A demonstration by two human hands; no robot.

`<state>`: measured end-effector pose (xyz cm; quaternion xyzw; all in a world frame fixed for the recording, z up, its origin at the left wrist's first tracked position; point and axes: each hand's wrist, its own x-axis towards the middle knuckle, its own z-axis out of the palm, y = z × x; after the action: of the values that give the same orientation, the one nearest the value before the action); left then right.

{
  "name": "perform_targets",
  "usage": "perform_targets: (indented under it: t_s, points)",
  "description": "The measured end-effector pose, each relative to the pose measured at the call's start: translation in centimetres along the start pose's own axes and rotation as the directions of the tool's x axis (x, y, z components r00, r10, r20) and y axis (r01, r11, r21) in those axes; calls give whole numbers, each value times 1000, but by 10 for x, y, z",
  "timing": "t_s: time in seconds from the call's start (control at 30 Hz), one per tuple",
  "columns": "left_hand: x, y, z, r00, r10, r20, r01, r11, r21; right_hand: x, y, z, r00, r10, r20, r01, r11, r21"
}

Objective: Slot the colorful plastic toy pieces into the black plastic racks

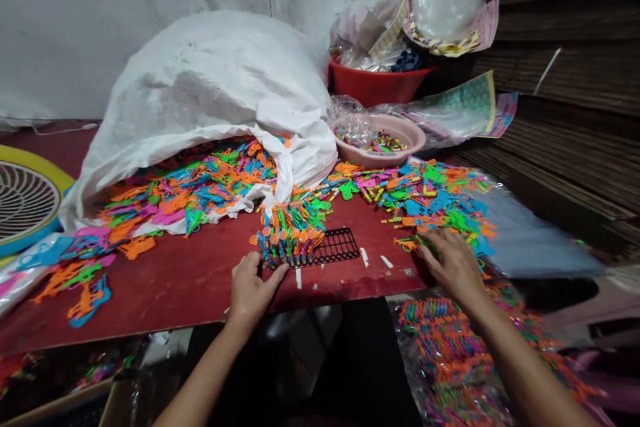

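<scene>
A black plastic grid rack [343, 245] lies on the red table, its left part filled with upright small plastic toys in orange, blue and green [290, 230]. My left hand [253, 290] is at the rack's front left corner, with the thumb along the front edge and the forefinger at the side. My right hand [453, 263] is at the front of a loose pile of bright plastic toys [440, 193], several of them gun-shaped. Its thumb and fingers close on an orange-and-green toy piece [407, 243], partly hidden by the fingers.
A big white sack [215, 73] spills similar toys at the left. Behind the pile stand a pink basin [380, 159] of small parts and a red tub [377, 83]. A fan [30, 197] is at far left. Filled racks in plastic [445, 347] lie below the table at right.
</scene>
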<state>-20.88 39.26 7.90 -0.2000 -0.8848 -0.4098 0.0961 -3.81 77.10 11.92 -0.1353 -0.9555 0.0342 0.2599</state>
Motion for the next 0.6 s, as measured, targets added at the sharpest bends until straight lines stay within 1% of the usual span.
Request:
perform_targets:
  t_s: [0.07, 0.13, 0.23, 0.33, 0.4, 0.47, 0.5, 0.53, 0.6]
  points:
    - [-1, 3, 1, 1000, 14, -8, -14, 1000, 13, -3, 6, 3, 999, -4, 53, 5, 1000, -21]
    - [-2, 5, 1, 1000, 15, -17, -15, 1000, 22, -6, 0, 7, 995, -33, 99, 34, 999, -16]
    - [-2, 7, 0, 1000, 10, -22, -10, 999, 32, -7, -22, 12, 986, -80, 145, 84, 996, -17]
    - [-2, 7, 0, 1000, 6, -31, -5, 1000, 25, -4, -43, 15, 966, -180, 185, 168, 982, 81]
    - [-3, 7, 0, 999, 2, -33, -2, 1000, 12, 2, -50, 17, 959, -216, 184, 197, 973, 117]
    - [-3, 7, 0, 999, 3, -36, -2, 1000, 5, 12, -50, 21, 956, -217, 198, 211, 976, 52]
    - [-3, 6, 0, 999, 4, -37, -4, 1000, 4, 18, -48, 22, 950, -221, 222, 226, 974, 5]
    - [-3, 6, 0, 999, 7, -38, -7, 1000, 5, 24, -45, 24, 939, -230, 255, 247, 969, -33]
    - [-3, 6, 0, 999, 12, -37, -11, 1000, 5, 38, -39, 27, 912, -253, 322, 285, 957, -57]
